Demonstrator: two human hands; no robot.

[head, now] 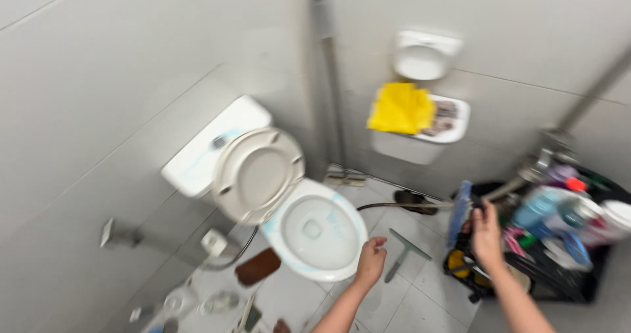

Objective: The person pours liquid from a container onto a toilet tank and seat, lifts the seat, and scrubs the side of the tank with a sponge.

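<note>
The view is blurred. A white toilet (315, 231) stands in the middle with its lid and seat (257, 174) raised; blue streaks line the bowl rim. My left hand (371, 259) hovers just right of the bowl's rim, fingers curled loosely, nothing visible in it. My right hand (486, 233) reaches to a black caddy (578, 280) at the right, fingers at a blue flat brush or scrubber (460, 211) standing at the caddy's edge. Whether the hand grips it is unclear.
The caddy holds several bottles and cleaning tools. A green-handled squeegee (404, 253) lies on the tiled floor. A yellow cloth (401, 108) drapes over a wall-mounted white bin. A brown brush (258, 266) and small items lie left of the toilet. A hose (401, 206) runs along the floor.
</note>
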